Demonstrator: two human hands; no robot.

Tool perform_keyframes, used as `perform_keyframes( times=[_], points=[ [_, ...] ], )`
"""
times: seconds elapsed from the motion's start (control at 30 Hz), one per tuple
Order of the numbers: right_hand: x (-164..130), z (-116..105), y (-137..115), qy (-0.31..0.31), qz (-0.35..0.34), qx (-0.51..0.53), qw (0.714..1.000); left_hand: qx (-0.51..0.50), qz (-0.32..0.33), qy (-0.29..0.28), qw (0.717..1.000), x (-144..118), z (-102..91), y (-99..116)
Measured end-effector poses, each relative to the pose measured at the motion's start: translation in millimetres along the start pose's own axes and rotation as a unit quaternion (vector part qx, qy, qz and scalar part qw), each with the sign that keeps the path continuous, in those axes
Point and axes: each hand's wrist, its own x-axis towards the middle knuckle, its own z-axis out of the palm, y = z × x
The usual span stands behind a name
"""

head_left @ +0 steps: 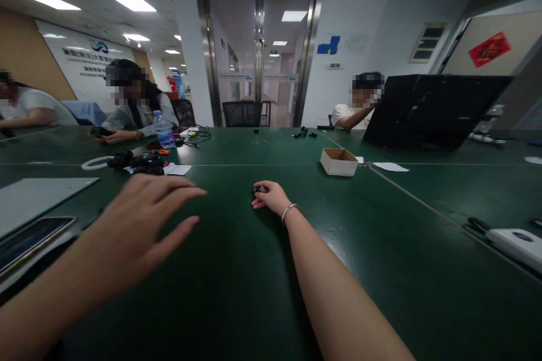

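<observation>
Small dark object [261,189] is sitting at mid-table, between the right hand's fingers; too small to identify. Right hand [275,197] is holding it with fingers curled in, resting low at the green table [237,276]. Left hand [138,220] is hovering, thumb and fingers apart, holding nothing. Open box [339,167] is sitting farther out, to the right. Phone [34,241] is lying left of the left hand, bottle [164,132] standing beyond it.
</observation>
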Motion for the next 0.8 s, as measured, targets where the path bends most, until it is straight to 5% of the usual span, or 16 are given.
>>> perform_keyframes(
  times=[0.17, 0.3, 0.47, 0.67, 0.8],
  points=[
    [1, 3, 3, 0.010, -0.028, -0.003, 1.000, -0.083, 0.156, -0.081, 0.981, 101, 74.1, 27],
    [2, 6, 4, 0.036, -0.032, -0.014, 0.999, -0.138, 0.136, -0.079, 0.978, 134, 130.4, 34],
    [4, 3, 4, 0.051, -0.037, -0.008, 0.998, -0.244, 0.047, -0.070, 0.966, 141, 155.6, 39],
    [2, -2, 2, 0.086, -0.123, -0.157, 0.976, -0.328, -0.018, -0.031, 0.944, 125, 170.9, 37],
    [3, 1, 2, 0.048, -0.066, -0.067, 0.994, -0.391, -0.070, 0.045, 0.917, 121, 187.9, 29]
  ],
)
